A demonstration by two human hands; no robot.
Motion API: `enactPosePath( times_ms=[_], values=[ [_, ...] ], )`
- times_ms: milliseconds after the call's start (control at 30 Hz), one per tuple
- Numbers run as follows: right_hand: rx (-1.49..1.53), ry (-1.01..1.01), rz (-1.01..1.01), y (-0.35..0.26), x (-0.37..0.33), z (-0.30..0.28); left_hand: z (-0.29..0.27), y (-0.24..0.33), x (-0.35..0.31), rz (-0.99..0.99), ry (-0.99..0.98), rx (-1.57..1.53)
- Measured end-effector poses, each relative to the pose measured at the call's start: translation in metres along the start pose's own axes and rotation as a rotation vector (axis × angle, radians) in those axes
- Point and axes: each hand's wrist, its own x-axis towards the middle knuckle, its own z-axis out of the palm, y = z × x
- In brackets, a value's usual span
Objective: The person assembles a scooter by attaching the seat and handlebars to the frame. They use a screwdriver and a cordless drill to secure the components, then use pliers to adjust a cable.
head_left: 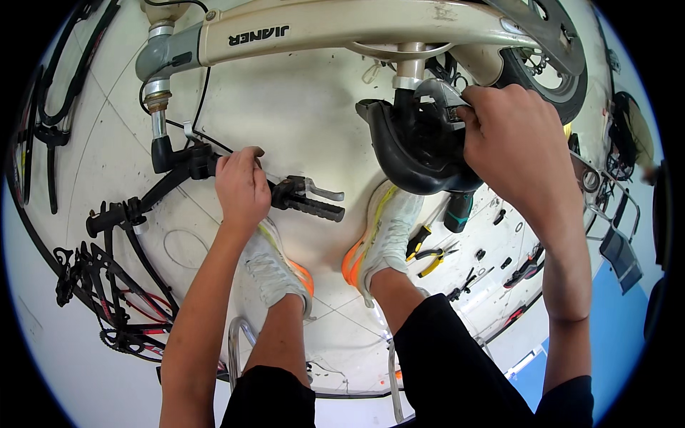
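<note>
A cream bicycle frame (335,36) stretches across the top, upside down, with its black saddle (407,160) low at the right and its black handlebar (168,184) low at the left. My left hand (244,187) is wrapped round the handlebar, between its stem and the brake lever (325,191). Beside the seat post (409,68), my right hand (517,135) is closed on a silver adjustable wrench (441,94). The wrench's head lies close to the post under the saddle; whether its jaws touch anything is hidden. My right fingertips are partly covered by the hand.
On the floor at the right lie a green-and-black tool handle (458,212), yellow-handled pliers (432,261), a yellow-and-black handle (419,241) and small black parts. Another black bicycle frame (118,285) stands at the left, below black forks (53,132). My shoes (392,221) flank the middle.
</note>
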Motion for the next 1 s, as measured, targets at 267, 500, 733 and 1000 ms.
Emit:
enactPosePath(
  times_ms=[267, 500, 733, 1000],
  values=[
    [0.056, -0.061, 0.049, 0.002, -0.001, 0.005, 0.0, -0.005, 0.0, 0.07, 0.009, 0.002],
    [-0.031, 0.045, 0.011, -0.002, -0.004, 0.006, -0.001, -0.008, 0.003, 0.127, -0.039, 0.059],
    [-0.056, 0.029, 0.029, -0.013, -0.005, 0.0, 0.0, -0.011, 0.002, 0.149, -0.038, 0.087],
    [-0.068, 0.041, 0.022, -0.02, -0.005, -0.001, -0.001, -0.012, 0.003, 0.151, -0.04, 0.096]
  ],
)
